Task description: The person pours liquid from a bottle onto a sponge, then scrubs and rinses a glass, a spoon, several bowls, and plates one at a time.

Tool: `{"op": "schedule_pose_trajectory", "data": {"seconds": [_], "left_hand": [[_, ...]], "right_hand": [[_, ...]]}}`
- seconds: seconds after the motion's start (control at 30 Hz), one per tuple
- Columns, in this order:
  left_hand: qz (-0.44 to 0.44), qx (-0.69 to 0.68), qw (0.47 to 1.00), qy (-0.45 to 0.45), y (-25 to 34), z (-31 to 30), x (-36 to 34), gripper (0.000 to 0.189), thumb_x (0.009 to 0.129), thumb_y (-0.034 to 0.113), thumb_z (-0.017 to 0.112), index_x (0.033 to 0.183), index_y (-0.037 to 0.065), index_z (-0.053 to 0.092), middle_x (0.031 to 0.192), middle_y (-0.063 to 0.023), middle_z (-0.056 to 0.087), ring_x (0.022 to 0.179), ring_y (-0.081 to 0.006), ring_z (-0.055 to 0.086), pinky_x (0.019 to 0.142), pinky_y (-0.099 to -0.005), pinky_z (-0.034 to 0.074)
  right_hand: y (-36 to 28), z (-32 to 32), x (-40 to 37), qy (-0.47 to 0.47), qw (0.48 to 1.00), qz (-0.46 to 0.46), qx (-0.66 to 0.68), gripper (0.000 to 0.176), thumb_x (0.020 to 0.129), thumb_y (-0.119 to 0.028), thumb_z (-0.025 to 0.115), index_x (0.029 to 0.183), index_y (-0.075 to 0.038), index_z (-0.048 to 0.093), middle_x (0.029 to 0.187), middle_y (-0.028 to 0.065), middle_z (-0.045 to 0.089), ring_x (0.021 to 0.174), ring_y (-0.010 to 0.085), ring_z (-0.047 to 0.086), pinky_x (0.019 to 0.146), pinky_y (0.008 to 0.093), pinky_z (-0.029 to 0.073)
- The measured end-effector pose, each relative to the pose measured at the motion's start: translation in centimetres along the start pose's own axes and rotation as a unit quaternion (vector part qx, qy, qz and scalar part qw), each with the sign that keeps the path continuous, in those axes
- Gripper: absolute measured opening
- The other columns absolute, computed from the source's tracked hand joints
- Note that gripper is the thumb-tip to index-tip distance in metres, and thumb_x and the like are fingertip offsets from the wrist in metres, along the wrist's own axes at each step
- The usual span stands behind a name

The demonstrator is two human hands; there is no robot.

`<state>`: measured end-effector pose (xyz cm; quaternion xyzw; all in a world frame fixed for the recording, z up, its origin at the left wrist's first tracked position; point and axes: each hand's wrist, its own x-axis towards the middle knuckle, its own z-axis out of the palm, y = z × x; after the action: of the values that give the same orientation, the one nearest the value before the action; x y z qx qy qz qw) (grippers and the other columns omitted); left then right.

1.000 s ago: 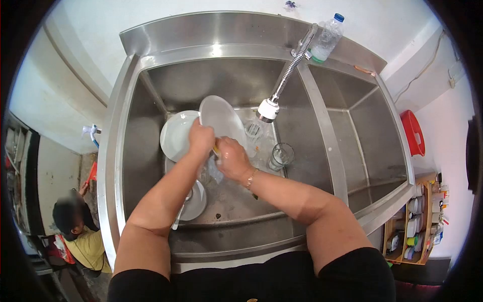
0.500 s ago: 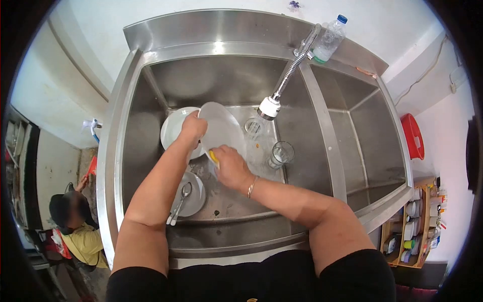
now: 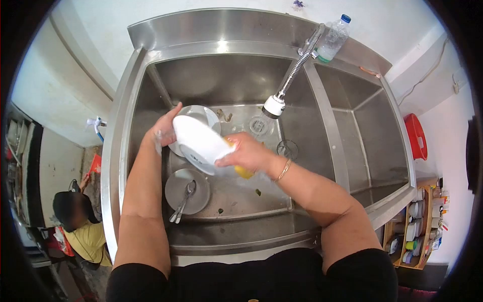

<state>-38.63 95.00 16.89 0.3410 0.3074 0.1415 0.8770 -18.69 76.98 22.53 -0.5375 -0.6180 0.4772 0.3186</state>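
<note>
A white plate (image 3: 198, 141) is held tilted above the large basin, its marked underside showing. My left hand (image 3: 162, 130) is at its left edge, one digit pointing up and the other fingers partly hidden. On the opposite edge, my right hand (image 3: 247, 152) presses its thumb on the plate and grips a yellow sponge (image 3: 243, 171). Behind the held plate, more white dishes (image 3: 207, 111) rest on the basin floor. Nearer me, a small plate (image 3: 173, 189) carries spoons (image 3: 186, 196). Two clear glasses, one upper (image 3: 259, 127) and one lower (image 3: 287, 149), are right of my hands.
A flexible faucet (image 3: 274, 104) hangs over the steel sink (image 3: 241, 241). On the back ledge stands a plastic bottle (image 3: 333, 40). A second basin (image 3: 367, 136) and a red tub (image 3: 415, 136) are rightward. Another person (image 3: 83, 226) is at lower left; food scraps dot the basin.
The plate has turned from its inner face to its underside. My left hand moved left and lower, and my right hand moved right with the sponge.
</note>
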Motion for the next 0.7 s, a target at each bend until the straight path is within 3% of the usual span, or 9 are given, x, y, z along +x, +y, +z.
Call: {"op": "schedule_pose_trajectory", "data": {"seconds": [0.1, 0.17, 0.23, 0.37, 0.43, 0.5, 0.53, 0.6, 0.7], "left_hand": [[0.049, 0.083, 0.995, 0.03, -0.8, 1.1, -0.8, 0.054, 0.087, 0.043, 0.05, 0.114, -0.004, 0.051, 0.111, -0.0158, 0.057, 0.105, -0.0234, 0.054, 0.091, -0.0396, 0.041], [0.013, 0.157, 0.987, 0.028, -1.8, -1.1, 0.1, 0.046, 0.083, 0.033, 0.06, 0.112, -0.003, 0.054, 0.107, -0.0149, 0.06, 0.099, -0.0233, 0.058, 0.087, -0.0391, 0.045], [-0.01, 0.103, 0.995, -0.008, -2.0, -0.3, 0.0, 0.042, 0.078, 0.024, 0.067, 0.11, 0.0, 0.056, 0.101, -0.0139, 0.062, 0.089, -0.0225, 0.062, 0.078, -0.0362, 0.05], [0.039, 0.139, 0.986, 0.085, -2.6, 3.3, 2.0, 0.04, 0.075, 0.023, 0.07, 0.103, -0.003, 0.058, 0.093, -0.0116, 0.064, 0.075, -0.0205, 0.064, 0.068, -0.0319, 0.052], [0.052, 0.165, 0.98, 0.101, -3.4, 5.8, 3.1, 0.04, 0.076, 0.024, 0.069, 0.101, -0.004, 0.057, 0.089, -0.012, 0.064, 0.069, -0.0207, 0.063, 0.062, -0.031, 0.052], [0.073, 0.182, 0.966, 0.169, -4.2, 6.8, 4.3, 0.042, 0.077, 0.025, 0.068, 0.101, -0.006, 0.055, 0.087, -0.0142, 0.063, 0.066, -0.0219, 0.063, 0.057, -0.0314, 0.051], [0.078, 0.157, 0.969, 0.175, -4.4, 7.2, 4.4, 0.042, 0.078, 0.023, 0.066, 0.103, -0.008, 0.053, 0.086, -0.0165, 0.063, 0.065, -0.0231, 0.062, 0.057, -0.033, 0.051], [0.094, 0.136, 0.974, 0.156, -3.9, 7.4, 4.2, 0.042, 0.079, 0.023, 0.065, 0.103, -0.009, 0.052, 0.086, -0.017, 0.062, 0.066, -0.0233, 0.062, 0.057, -0.0338, 0.051], [0.103, 0.126, 0.973, 0.167, -3.0, 7.8, 2.7, 0.041, 0.079, 0.022, 0.065, 0.103, -0.009, 0.052, 0.087, -0.0174, 0.062, 0.066, -0.0235, 0.062, 0.057, -0.0349, 0.051]], "right_hand": [[2.7, -2.5, 0.3, -0.004, 0.982, 0.104, 0.156, 0.035, 0.068, -0.021, 0.074, 0.095, -0.002, 0.062, 0.093, 0.0084, 0.064, 0.088, 0.0173, 0.06, 0.076, 0.0287, 0.047], [1.8, -3.3, -0.6, 0.043, 0.903, 0.197, 0.379, 0.039, 0.068, -0.024, 0.075, 0.098, -0.003, 0.061, 0.092, 0.0082, 0.063, 0.086, 0.0175, 0.06, 0.075, 0.0282, 0.047], [4.6, -3.5, -0.2, 0.051, 0.899, 0.191, 0.391, 0.039, 0.071, -0.026, 0.074, 0.1, -0.002, 0.06, 0.098, 0.0093, 0.062, 0.086, 0.0188, 0.06, 0.074, 0.0286, 0.048], [9.9, -2.2, 2.0, 0.27, 0.918, 0.253, 0.143, 0.033, 0.08, -0.028, 0.064, 0.095, 0.002, 0.061, 0.104, 0.0171, 0.058, 0.088, 0.0265, 0.06, 0.077, 0.0343, 0.047], [9.4, -0.8, 3.1, 0.252, 0.888, 0.306, -0.232, 0.035, 0.083, -0.025, 0.057, 0.105, 0.002, 0.056, 0.103, 0.0214, 0.056, 0.095, 0.0349, 0.055, 0.089, 0.0394, 0.04], [6.6, 2.2, 2.1, 0.373, 0.884, 0.126, -0.252, 0.043, 0.084, -0.018, 0.051, 0.119, 0.004, 0.044, 0.107, 0.026, 0.052, 0.103, 0.0423, 0.047, 0.097, 0.0433, 0.03], [5.5, 3.6, 1.2, 0.371, 0.885, 0.125, -0.252, 0.043, 0.084, -0.018, 0.051, 0.119, 0.004, 0.044, 0.107, 0.026, 0.052, 0.103, 0.0423, 0.047, 0.097, 0.0433, 0.03], [4.3, 5.5, 0.0, 0.347, 0.875, -0.083, -0.327, 0.05, 0.083, -0.019, 0.051, 0.127, 0.001, 0.036, 0.117, 0.0267, 0.047, 0.111, 0.0406, 0.042, 0.096, 0.0434, 0.031], [7.9, 4.1, 1.5, 0.403, 0.87, -0.058, -0.277, 0.053, 0.083, -0.018, 0.05, 0.131, -0.003, 0.033, 0.116, 0.0272, 0.047, 0.11, 0.0412, 0.043, 0.098, 0.0441, 0.029]]}}
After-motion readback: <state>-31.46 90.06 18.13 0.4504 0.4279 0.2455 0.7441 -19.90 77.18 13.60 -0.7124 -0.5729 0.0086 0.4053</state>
